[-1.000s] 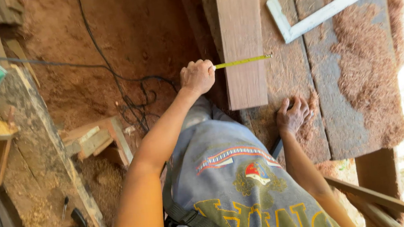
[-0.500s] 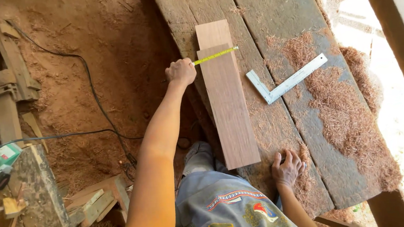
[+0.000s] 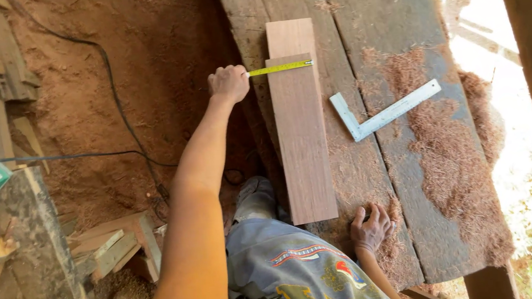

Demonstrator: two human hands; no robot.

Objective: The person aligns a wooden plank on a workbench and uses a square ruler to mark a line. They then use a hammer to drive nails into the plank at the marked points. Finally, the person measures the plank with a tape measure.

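Left hand fisted round tape measure, blade stretched rightward across board; board on counter, long axis near-to-far; right hand spread flat on counter, just right of board's near end; steel square right of board.

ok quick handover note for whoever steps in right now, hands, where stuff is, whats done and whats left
Left hand: closed round a tape measure case, its yellow tape stretched across the width of the reddish board.
Right hand: flat on the workbench, fingers spread, just past the near end of the board, holding nothing.
The board lies lengthwise on the workbench over a second, similar board whose far end sticks out beyond it. A metal square lies to the right of it, untouched, among wood shavings.
Done: tape laid across the board.
Left: no pencil or mark is visible on the board.
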